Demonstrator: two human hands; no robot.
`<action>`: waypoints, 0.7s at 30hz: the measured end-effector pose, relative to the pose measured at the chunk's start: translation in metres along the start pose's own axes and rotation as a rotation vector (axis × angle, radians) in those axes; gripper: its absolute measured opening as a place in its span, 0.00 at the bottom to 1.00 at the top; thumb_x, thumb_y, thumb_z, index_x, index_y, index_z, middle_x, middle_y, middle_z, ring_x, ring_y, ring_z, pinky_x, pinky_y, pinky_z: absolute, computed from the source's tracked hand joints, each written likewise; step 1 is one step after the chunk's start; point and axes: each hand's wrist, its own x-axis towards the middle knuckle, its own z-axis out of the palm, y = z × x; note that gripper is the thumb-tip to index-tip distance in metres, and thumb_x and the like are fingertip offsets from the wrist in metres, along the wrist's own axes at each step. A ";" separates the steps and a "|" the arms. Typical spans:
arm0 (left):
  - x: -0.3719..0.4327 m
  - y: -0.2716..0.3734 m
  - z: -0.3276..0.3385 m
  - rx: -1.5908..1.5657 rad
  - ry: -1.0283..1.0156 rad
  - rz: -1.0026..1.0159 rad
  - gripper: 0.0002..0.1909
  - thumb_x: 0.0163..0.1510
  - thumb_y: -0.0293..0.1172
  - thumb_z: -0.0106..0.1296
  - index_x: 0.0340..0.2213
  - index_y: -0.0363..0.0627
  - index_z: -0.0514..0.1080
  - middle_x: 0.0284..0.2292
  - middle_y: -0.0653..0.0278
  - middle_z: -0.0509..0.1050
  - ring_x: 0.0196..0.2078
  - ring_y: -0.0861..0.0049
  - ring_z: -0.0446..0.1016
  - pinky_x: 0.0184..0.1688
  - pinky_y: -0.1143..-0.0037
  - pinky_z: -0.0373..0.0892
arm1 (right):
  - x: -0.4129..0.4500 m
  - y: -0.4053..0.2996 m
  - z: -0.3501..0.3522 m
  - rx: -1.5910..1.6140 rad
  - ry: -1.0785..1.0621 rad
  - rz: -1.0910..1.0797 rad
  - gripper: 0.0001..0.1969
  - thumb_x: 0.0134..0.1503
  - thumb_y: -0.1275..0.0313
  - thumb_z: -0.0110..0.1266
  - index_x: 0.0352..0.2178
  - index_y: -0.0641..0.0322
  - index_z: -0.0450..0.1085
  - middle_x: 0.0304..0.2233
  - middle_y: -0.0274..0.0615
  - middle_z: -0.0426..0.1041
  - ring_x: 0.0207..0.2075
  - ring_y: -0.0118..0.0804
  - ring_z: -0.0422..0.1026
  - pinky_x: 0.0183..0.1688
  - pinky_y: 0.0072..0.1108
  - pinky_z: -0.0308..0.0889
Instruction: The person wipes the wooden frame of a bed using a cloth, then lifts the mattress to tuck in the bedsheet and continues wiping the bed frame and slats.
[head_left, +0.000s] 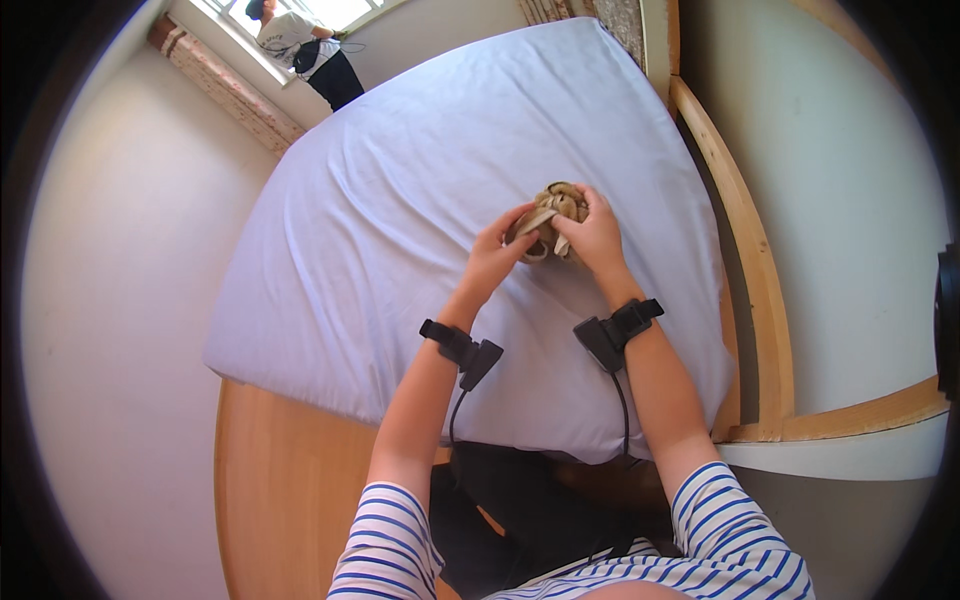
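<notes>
Both of my hands are on a small bunched-up tan cloth item (564, 201) with folded, strap-like parts; its exact kind is unclear. It is just over or on the bed's pale lavender sheet (405, 247); I cannot tell if it touches. My left hand (496, 244) grips its left side, where a paler edge curls into a loop near the thumb. From the right, my right hand (598, 231) holds the bundle, thumb across the front and fingers behind. The hands partly hide the item's sides.
Wooden bed-frame rails (750, 262) run along the right. Wood-coloured flooring (285, 480) shows at lower left. Beyond the bed, a person (300, 45) stands by a window, near a rolled patterned curtain (225, 82). Cabled black devices (480, 364) are strapped to my wrists.
</notes>
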 end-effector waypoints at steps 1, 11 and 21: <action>0.004 0.002 0.002 -0.181 -0.013 -0.074 0.21 0.54 0.27 0.52 0.49 0.39 0.65 0.41 0.64 0.72 0.43 0.82 0.70 0.42 0.80 0.69 | 0.002 0.003 -0.003 -0.009 0.005 0.004 0.27 0.40 0.66 0.59 0.43 0.63 0.66 0.42 0.49 0.67 0.44 0.47 0.68 0.46 0.28 0.64; -0.006 -0.090 -0.064 -1.444 0.233 0.076 0.16 0.61 0.36 0.37 0.45 0.38 0.64 0.44 0.57 0.69 0.48 0.65 0.68 0.51 0.66 0.67 | 0.008 -0.012 -0.007 0.563 -0.042 0.211 0.11 0.47 0.74 0.61 0.32 0.63 0.68 0.27 0.35 0.70 0.27 0.23 0.69 0.29 0.16 0.65; -0.024 -0.087 -0.082 -1.140 0.594 -0.132 0.19 0.59 0.37 0.45 0.49 0.44 0.60 0.48 0.57 0.62 0.52 0.64 0.62 0.56 0.64 0.61 | 0.004 -0.015 -0.010 0.605 0.067 -0.024 0.06 0.53 0.78 0.53 0.34 0.62 0.71 0.31 0.32 0.71 0.34 0.22 0.69 0.38 0.14 0.63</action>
